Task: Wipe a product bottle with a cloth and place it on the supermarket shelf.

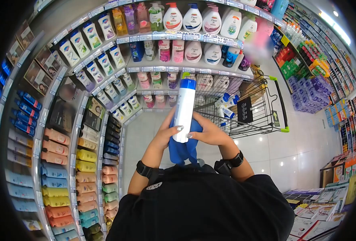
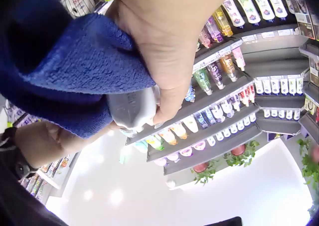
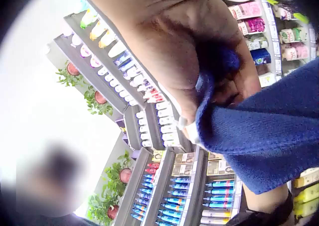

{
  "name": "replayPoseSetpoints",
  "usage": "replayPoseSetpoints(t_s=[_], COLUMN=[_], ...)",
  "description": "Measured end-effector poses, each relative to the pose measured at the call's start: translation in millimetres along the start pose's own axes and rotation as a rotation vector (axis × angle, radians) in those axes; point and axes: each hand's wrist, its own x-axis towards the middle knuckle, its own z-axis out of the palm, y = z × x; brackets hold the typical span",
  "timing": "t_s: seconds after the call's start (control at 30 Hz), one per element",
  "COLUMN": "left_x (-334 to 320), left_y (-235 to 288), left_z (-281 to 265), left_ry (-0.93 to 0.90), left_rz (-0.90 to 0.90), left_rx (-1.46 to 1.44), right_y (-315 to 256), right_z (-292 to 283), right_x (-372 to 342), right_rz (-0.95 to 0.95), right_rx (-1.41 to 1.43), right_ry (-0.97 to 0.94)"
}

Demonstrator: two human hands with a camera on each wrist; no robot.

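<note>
A white bottle with a blue cap (image 1: 185,106) stands in front of the person's chest, cap end away from the body. The left hand (image 1: 166,130) grips its left side, thumb across the front near the base. On the other side the right hand (image 1: 209,130) holds a blue cloth (image 1: 182,152) against the bottle, its thumb on the bottle near the base. The cloth (image 2: 84,61) hangs in folds beside the bottle's white base (image 2: 133,108) in the left wrist view. In the right wrist view the cloth (image 3: 269,131) covers most of the bottle and some fingers.
A wire shopping cart (image 1: 262,108) ahead on the right carries several white and blue bottles (image 1: 227,105). Shelves of body wash (image 1: 194,38) stand in front, and more bottle shelves (image 1: 57,172) line the left. Stacked boxes (image 1: 318,217) are at the lower right.
</note>
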Motion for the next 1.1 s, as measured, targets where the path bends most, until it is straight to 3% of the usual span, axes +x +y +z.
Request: replayPoseSetpoints(t_s=[0.1,0.13,0.3,0.47,0.57,0.8,0.93,1.03,1.1], left_x=[1,2,2,2,5,11,14,18,19], left_y=[0,2,10,5,6,1,1,-2,-2], left_z=[1,0,4,8,10,2,11,11,11], left_ry=[0.024,0.002,-0.090,0.035,0.018,-0.071,-0.004,0.006,0.015], left_rz=[-0.009,-0.017,-0.017,-0.070,-0.015,0.105,0.040,0.043,0.065], left_rx=[0.058,0.115,0.374,0.124,0.039,0.076,0.083,0.077,0.098], right_y=[-24,-25,-39,-41,-38,-31,-20,-20,-14], right_z=[-4,-2,-1,-2,1,-2,5,5,1], right_x=[-3,-4,-3,-1,-1,6,11,11,13], right_rz=[0.345,0.357,0.343,0.354,0.295,0.269,0.192,0.089,0.087], right_rx=[0.150,0.162,-0.080,-0.039,-0.022,0.321,0.271,0.256,0.684], right_ry=[0.012,0.056,0.103,0.219,0.244,0.348,0.670,0.662,0.662])
